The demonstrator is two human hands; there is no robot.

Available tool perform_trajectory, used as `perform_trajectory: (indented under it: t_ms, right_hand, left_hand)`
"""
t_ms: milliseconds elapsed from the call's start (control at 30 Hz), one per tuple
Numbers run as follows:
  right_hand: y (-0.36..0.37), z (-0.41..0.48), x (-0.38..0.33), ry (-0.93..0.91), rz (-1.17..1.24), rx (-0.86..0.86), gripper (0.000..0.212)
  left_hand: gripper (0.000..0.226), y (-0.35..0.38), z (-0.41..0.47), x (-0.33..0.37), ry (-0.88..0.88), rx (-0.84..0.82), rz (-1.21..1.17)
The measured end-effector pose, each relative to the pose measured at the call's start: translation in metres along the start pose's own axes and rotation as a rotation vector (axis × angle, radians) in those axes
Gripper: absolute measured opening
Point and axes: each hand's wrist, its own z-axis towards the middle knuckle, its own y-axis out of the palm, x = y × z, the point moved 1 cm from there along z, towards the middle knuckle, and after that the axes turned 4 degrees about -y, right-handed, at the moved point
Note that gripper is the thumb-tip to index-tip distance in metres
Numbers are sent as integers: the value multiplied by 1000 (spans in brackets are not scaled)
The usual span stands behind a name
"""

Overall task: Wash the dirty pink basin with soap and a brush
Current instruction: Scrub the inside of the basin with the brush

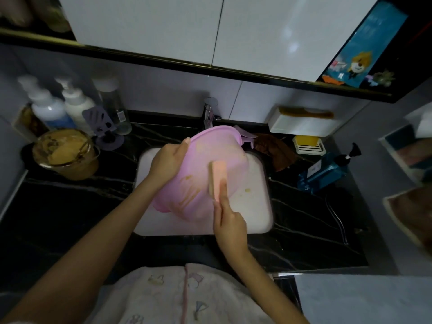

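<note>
The pink basin (210, 146) is tilted over the white sink (259, 206), with brownish smears on its inner wall. My left hand (169, 161) grips its left rim, thumb over the edge. My right hand (230, 222) holds a wooden-backed brush (217, 177), index finger stretched along it, and presses it against the inside of the basin. A yellow bar of soap (306, 140) lies in a white dish at the right of the sink.
A tap (209, 115) stands behind the basin. On the black marble counter: a bucket of brown muck (65, 153) and bottles (60, 106) at left, a brown cloth (275, 150) and a blue pump bottle (327, 169) lying at right.
</note>
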Motion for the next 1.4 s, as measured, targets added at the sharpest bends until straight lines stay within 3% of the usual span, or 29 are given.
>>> perform_trajectory:
  t_ms: [67,100,200,267,367,500,667,833,967,1167,1300,1400]
  right_hand:
    - [-3,15,21,-25,-76,18,58]
    - [-6,28,29,62,-23,57,56]
    - [-2,61,38,467,351,121,49]
    - [14,48,20,567,532,148,51]
    - [21,16,2,485,556,122,49]
    - [-6,47,13,437,497,141,48]
    - [15,42,15,605,490,86,49]
    - [10,36,0,455,467,69,50]
    - [19,35,21,667,491,-46,51]
    - [-2,8,-5,329,401,-14,53]
    - [-18,29,21,431,283,43,52]
    - [-37,34,9,198,215,28,54]
  left_hand:
    - [63,-3,-2,-4,-5,-1,-5]
    - [67,-2,-2,-4,-7,-5,-11]
    - [69,2,-3,-4,-17,-15,-30]
    - [61,2,-3,-4,-11,-5,-29]
    - [55,-3,-1,-6,-2,8,-23]
    - [61,3,-6,-11,-12,19,-67]
    - [56,6,-8,-11,-14,52,-45]
    - [60,6,-7,-14,-13,63,-60]
    - [57,9,-10,-11,-15,55,-31]
    - [61,9,-10,-11,-44,62,-30]
    - [66,8,-11,-9,-54,5,-29]
    - [62,12,-21,-7,-43,-23,12]
